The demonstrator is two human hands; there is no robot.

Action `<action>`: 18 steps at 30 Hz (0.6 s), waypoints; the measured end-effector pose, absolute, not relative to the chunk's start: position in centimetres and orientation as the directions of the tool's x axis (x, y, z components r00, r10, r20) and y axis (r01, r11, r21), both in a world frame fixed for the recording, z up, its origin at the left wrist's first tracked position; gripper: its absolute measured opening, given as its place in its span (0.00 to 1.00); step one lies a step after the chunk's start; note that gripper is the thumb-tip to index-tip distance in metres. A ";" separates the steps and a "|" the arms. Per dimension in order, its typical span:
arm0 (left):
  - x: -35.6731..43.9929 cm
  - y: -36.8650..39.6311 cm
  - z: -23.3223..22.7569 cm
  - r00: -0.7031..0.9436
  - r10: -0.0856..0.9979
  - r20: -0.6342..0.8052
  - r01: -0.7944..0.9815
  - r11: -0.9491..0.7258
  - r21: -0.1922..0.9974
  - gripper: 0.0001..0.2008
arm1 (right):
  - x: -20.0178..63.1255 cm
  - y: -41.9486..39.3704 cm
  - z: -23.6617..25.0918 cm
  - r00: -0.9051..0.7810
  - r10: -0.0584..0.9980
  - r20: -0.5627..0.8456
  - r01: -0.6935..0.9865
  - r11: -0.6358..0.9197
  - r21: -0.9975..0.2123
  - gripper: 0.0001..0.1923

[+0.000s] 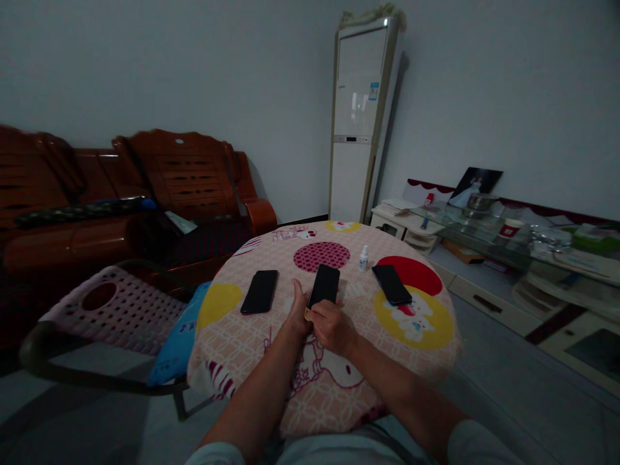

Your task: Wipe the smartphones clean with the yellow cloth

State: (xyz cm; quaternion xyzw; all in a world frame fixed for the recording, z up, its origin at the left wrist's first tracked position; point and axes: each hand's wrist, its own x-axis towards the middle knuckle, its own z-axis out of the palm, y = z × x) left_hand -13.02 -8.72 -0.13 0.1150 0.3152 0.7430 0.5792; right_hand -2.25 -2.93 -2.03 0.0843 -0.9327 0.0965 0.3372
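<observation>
A black smartphone (324,285) is held up over the middle of the round table, its dark screen facing me. My left hand (299,310) grips it from the left and beneath, thumb raised beside its edge. Across the phone's lower end, my right hand (334,326) is closed with fingers bent. A small yellow edge (307,314) shows at those fingertips; what it belongs to is hidden. Another black phone (260,292) lies flat to the left, and a third phone (392,285) lies to the right. Behind the right one stands a small white bottle (364,258).
A patterned cloth (320,407) covers the table. On the left are a woven chair (121,310) with a blue cushion (180,336) and wooden armchairs (179,174). An upright air conditioner (357,123) stands behind; a cluttered glass-topped cabinet (484,284) is at right.
</observation>
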 end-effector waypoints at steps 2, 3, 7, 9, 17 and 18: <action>-12.8 -8.8 0.2 -0.315 0.929 -0.193 -0.787 -0.142 0.601 0.48 | -2.2 -3.0 -2.1 -0.753 -0.098 0.650 -0.229 0.966 -0.119 0.11; -12.8 -8.8 0.3 -0.318 0.928 -0.196 -0.788 -0.143 0.599 0.48 | -2.2 -3.0 -2.1 -0.750 -0.094 0.654 -0.227 0.966 -0.121 0.11; -12.9 -8.7 0.0 -0.303 0.928 -0.214 -0.794 -0.122 0.595 0.47 | -2.3 -2.9 -2.0 -0.743 -0.060 0.667 -0.188 0.975 -0.121 0.11; -13.0 -8.6 -0.3 -0.297 0.928 -0.226 -0.786 -0.103 0.609 0.44 | -2.5 -2.7 -1.9 -0.726 -0.016 0.687 -0.145 0.981 -0.130 0.12; -12.4 -8.2 -1.2 -0.270 0.930 -0.249 -0.670 0.004 0.742 0.35 | -3.2 0.2 -2.1 -0.542 0.212 0.813 0.040 0.973 -0.227 0.14; -12.3 -8.2 -1.2 -0.259 0.936 -0.238 -0.653 0.011 0.757 0.35 | -3.2 0.7 -2.1 -0.516 0.229 0.825 0.054 0.970 -0.236 0.14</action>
